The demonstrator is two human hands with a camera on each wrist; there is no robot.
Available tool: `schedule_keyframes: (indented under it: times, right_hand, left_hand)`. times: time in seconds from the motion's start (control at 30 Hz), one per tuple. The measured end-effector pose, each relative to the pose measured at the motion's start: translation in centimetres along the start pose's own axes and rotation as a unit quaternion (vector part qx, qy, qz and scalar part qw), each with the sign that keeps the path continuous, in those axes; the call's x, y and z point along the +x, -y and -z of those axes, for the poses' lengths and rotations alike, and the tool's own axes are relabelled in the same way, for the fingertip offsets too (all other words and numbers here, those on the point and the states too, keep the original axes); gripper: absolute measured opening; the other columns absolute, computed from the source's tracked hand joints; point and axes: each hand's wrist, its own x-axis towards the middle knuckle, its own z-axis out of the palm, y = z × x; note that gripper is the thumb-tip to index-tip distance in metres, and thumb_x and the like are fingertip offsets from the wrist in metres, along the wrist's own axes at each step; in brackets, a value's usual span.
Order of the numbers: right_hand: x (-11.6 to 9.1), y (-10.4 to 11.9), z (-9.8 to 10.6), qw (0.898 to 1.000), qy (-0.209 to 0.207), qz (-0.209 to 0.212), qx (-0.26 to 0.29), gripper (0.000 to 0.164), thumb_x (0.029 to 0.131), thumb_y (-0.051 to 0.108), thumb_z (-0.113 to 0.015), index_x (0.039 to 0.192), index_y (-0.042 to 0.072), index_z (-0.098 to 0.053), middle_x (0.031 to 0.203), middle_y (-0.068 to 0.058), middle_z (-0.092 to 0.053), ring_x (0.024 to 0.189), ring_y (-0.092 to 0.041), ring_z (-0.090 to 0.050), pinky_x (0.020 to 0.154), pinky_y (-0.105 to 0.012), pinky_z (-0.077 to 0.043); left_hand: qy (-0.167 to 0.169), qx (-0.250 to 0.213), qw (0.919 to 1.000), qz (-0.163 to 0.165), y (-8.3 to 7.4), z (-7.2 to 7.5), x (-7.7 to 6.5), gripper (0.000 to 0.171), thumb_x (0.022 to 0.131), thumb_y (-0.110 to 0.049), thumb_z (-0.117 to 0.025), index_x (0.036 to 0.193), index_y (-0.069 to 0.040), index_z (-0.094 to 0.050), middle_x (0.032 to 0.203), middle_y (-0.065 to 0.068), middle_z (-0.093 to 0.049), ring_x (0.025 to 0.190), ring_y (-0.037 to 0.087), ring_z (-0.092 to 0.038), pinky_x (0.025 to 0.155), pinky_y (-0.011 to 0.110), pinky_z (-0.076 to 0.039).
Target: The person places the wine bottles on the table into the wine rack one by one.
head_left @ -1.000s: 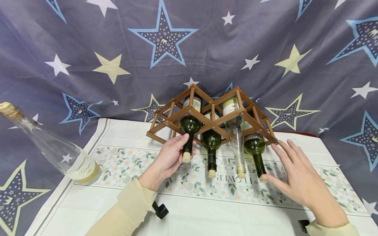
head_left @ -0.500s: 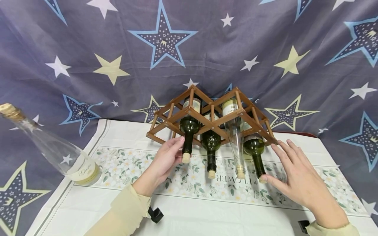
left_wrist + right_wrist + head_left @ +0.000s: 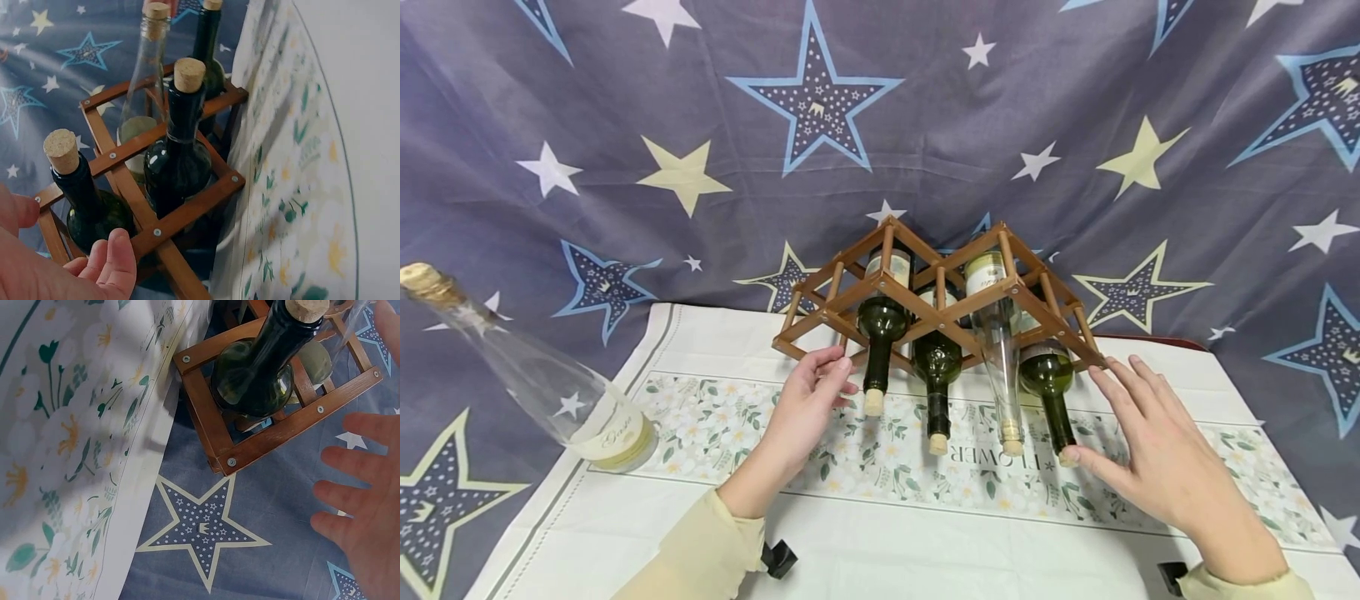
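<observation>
A brown wooden wine rack [image 3: 940,317] holds several corked bottles, necks toward me. My left hand [image 3: 801,408] is just left of the leftmost dark green wine bottle [image 3: 880,333], fingers loosely bent and holding nothing. In the left wrist view, that bottle's cork [image 3: 61,151] rises beyond the thumb and fingers. Another green bottle [image 3: 936,358] and a clear bottle [image 3: 997,342] lie in the middle. My right hand [image 3: 1161,458] is spread beside the rack's right end; its thumb tip is at the cork of the rightmost green bottle [image 3: 1048,375]. Whether they touch I cannot tell.
A clear corked bottle [image 3: 550,375] with a pale label stands tilted in view at the far left of the table. Beneath the rack runs a white tablecloth [image 3: 925,550] with a floral band. A grey star-patterned curtain [image 3: 925,108] hangs right behind the rack.
My left hand has let go of the leftmost green bottle's neck and drawn away to the left. The bottle stays in the rack, and my right hand has hardly moved.
</observation>
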Motion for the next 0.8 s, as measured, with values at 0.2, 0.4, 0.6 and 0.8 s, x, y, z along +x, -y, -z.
schedule_keyframes:
  times: [0.2,0.4,0.6,0.8]
  right_hand:
    - [0.0,0.0,0.1,1.000,0.003,-0.003,0.001,0.102,0.075,0.062,-0.075,0.154,0.010,-0.038,0.156,-0.018,-0.033,0.148,-0.036,-0.016,0.120,-0.046,-0.009]
    - [0.0,0.0,0.1,1.000,0.000,0.000,0.000,0.102,0.074,0.062,-0.076,0.154,0.009,-0.039,0.156,-0.017,-0.033,0.148,-0.037,-0.017,0.119,-0.046,-0.010]
    - [0.1,0.0,0.0,1.000,0.001,0.000,0.001,0.103,0.074,0.062,-0.075,0.154,0.009,-0.038,0.156,-0.017,-0.033,0.148,-0.036,-0.016,0.119,-0.047,-0.010]
    - [0.1,0.1,0.0,1.000,0.002,-0.002,0.003,0.103,0.074,0.062,-0.076,0.155,0.010,-0.038,0.156,-0.017,-0.033,0.148,-0.036,-0.017,0.119,-0.047,-0.010]
  left_hand:
    - [-0.009,0.053,0.9974,-0.047,0.4,0.6,-0.4,0.055,0.100,-0.039,-0.058,0.142,-0.007,-0.044,0.122,0.011,-0.056,0.103,0.029,-0.061,0.093,0.044,-0.049]
    - [-0.031,0.124,0.9877,-0.090,0.8,1.3,-0.9,0.056,0.099,-0.042,-0.058,0.142,-0.008,-0.045,0.122,0.007,-0.057,0.105,0.018,-0.059,0.086,0.032,-0.051]
    - [-0.050,0.170,0.9757,-0.130,1.2,2.3,-1.6,0.055,0.099,-0.041,-0.058,0.143,-0.009,-0.045,0.123,0.003,-0.057,0.106,0.015,-0.057,0.090,0.035,-0.048]
    - [-0.083,0.216,0.9587,-0.165,1.4,3.2,-2.1,0.057,0.098,-0.041,-0.061,0.143,-0.010,-0.045,0.123,-0.001,-0.054,0.107,0.015,-0.055,0.090,0.037,-0.046]
